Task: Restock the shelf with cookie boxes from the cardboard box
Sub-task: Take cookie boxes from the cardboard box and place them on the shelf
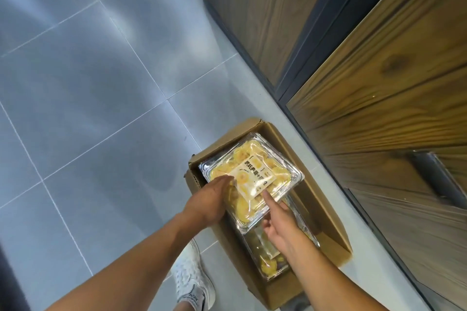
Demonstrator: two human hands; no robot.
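Note:
An open cardboard box stands on the floor beside the wooden shelf unit. A clear plastic cookie box with yellow cookies and a white label is raised over the cardboard box. My left hand grips its left edge, thumb on the lid. My right hand holds its near right corner, one finger stretched across the lid and the rest under it. Below it, a second clear cookie box lies inside the cardboard box, partly hidden by my right arm.
Grey floor tiles spread out to the left. My white sneaker stands close to the cardboard box's near left side. The shelf unit's dark frame edge runs along the right side of the cardboard box.

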